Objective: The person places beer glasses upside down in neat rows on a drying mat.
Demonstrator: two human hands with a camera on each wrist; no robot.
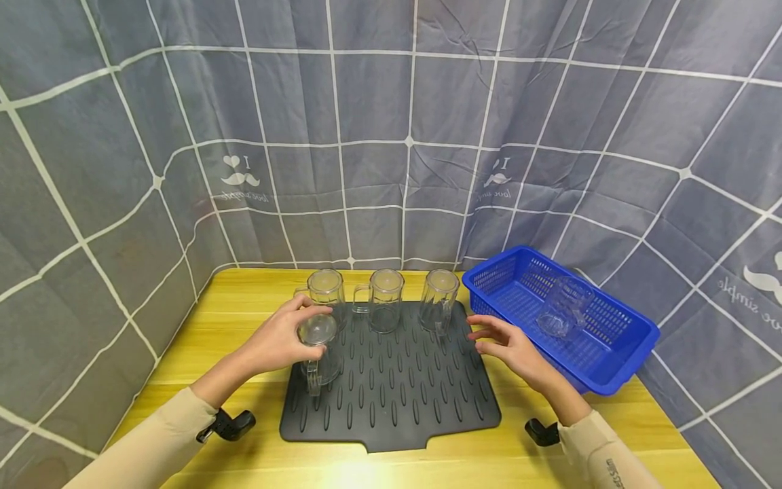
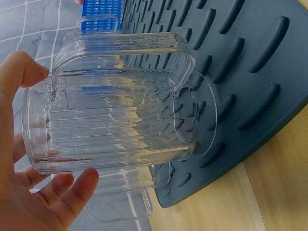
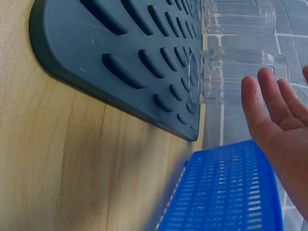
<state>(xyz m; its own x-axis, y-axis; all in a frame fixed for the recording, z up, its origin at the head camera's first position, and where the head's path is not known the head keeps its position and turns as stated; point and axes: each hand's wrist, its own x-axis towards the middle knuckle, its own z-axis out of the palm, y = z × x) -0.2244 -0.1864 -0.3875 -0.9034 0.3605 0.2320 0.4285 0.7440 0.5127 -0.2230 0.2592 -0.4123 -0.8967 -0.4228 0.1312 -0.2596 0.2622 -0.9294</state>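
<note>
A clear glass mug (image 1: 324, 367) stands upside down at the mat's left side, its handle facing me. My left hand (image 1: 277, 343) is spread around its base end, thumb on the near side and fingers on the far side. The left wrist view shows the fingertips (image 2: 85, 182) standing off the glass mug (image 2: 115, 120). My right hand (image 1: 510, 350) hovers empty by the right edge of the dark grey drying mat (image 1: 397, 387), fingers loosely bent. Three more upturned mugs line the mat's back: a left one (image 1: 326, 282), a middle one (image 1: 385, 305) and a right one (image 1: 438, 302).
On the right, a blue plastic basket (image 1: 623, 367) sits at an angle with a clear glass mug (image 1: 562, 312) inside. Yellow wood-grain table (image 1: 238, 435) surrounds the mat. A grey curtain (image 1: 379, 170) with white lines hangs behind and at both sides.
</note>
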